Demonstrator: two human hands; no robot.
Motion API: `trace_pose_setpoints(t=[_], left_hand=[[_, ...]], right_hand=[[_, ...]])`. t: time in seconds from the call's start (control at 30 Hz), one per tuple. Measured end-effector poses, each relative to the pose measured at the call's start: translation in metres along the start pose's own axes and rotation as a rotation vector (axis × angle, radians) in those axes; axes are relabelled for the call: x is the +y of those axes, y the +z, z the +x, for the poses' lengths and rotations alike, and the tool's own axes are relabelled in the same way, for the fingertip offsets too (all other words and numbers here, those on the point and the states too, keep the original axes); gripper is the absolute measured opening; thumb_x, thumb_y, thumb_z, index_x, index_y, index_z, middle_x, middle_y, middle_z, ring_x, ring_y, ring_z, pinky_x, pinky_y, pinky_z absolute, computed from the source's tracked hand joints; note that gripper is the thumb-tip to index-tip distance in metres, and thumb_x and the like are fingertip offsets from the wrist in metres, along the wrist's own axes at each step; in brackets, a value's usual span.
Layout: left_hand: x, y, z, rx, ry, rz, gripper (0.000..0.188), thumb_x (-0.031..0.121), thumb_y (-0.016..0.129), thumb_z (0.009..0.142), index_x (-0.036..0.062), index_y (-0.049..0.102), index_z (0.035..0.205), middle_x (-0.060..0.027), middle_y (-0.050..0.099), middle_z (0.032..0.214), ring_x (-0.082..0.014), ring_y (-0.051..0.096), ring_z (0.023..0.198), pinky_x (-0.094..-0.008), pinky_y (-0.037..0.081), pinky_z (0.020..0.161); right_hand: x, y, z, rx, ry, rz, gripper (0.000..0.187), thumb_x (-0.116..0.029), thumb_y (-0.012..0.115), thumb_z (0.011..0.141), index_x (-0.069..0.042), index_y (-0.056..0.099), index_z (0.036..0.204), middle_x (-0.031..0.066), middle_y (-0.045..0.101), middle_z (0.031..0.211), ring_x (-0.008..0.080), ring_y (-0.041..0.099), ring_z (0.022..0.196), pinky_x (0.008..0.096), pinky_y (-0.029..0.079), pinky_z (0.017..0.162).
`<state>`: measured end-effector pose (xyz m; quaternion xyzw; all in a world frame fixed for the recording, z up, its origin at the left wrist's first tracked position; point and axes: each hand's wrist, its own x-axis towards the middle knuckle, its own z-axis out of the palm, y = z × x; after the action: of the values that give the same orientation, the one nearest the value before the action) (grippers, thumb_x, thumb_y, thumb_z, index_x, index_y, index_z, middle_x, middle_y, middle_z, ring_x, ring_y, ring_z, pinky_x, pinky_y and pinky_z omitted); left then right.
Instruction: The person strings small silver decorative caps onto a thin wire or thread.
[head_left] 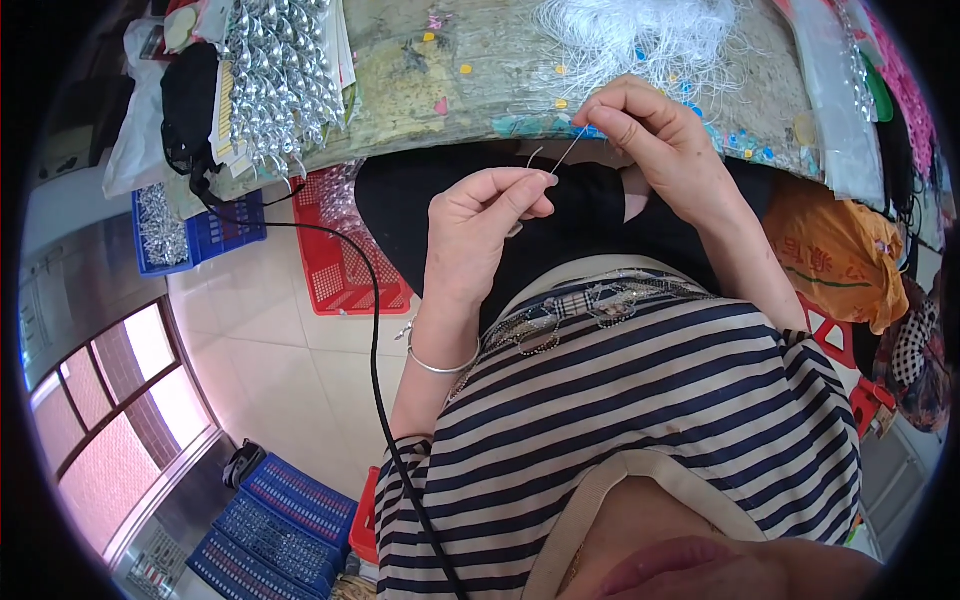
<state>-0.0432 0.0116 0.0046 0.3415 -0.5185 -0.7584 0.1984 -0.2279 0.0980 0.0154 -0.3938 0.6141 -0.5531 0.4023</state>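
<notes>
My left hand pinches one end of a thin silvery wire between thumb and forefinger, just in front of the worn table edge. My right hand pinches the other end of the wire a little higher, at the table's rim. The wire runs slanted between the two hands, with a short curled tail beside my left fingertips. A silver bangle sits on my left wrist. A tangle of white thread lies on the table just beyond my right hand.
Strips of shiny silver pieces hang over the table's left end. Below stand a red basket and a blue basket of small metal parts. A black cable runs down past my left arm. An orange bag sits at right; blue crates at lower left.
</notes>
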Motion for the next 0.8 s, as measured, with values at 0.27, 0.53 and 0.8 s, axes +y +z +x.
trace_pose_setpoints(t=[0.27, 0.53, 0.8], left_hand=[[-0.005, 0.002, -0.001, -0.02, -0.041, -0.048, 0.016, 0.008, 0.063, 0.086, -0.0023, 0.067, 0.096, -0.0082, 0.067, 0.08, -0.0118, 0.063, 0.074, -0.0219, 0.05, 0.07], [-0.003, 0.004, -0.002, -0.053, -0.003, -0.026, 0.019, 0.011, 0.062, 0.087, -0.0036, 0.066, 0.098, -0.0116, 0.068, 0.087, -0.0145, 0.065, 0.077, -0.0236, 0.051, 0.071], [-0.003, 0.003, -0.004, -0.055, -0.029, -0.032, 0.017, 0.01, 0.063, 0.086, -0.0032, 0.067, 0.097, -0.0104, 0.068, 0.085, -0.013, 0.064, 0.077, -0.0225, 0.05, 0.071]], right_hand=[[0.0, 0.001, 0.003, -0.005, 0.017, 0.065, 0.016, -0.016, 0.058, 0.091, -0.004, 0.068, 0.09, -0.0018, 0.058, 0.088, 0.0055, 0.052, 0.079, 0.0192, 0.041, 0.069], [0.009, 0.006, 0.002, -0.07, -0.06, 0.048, 0.01, -0.01, 0.065, 0.085, -0.003, 0.069, 0.089, -0.0007, 0.057, 0.083, 0.0056, 0.053, 0.073, 0.0173, 0.045, 0.06], [0.003, 0.011, -0.001, -0.104, -0.123, -0.076, 0.01, -0.011, 0.065, 0.084, -0.006, 0.071, 0.091, -0.0012, 0.055, 0.082, 0.0028, 0.052, 0.066, 0.0131, 0.037, 0.034]])
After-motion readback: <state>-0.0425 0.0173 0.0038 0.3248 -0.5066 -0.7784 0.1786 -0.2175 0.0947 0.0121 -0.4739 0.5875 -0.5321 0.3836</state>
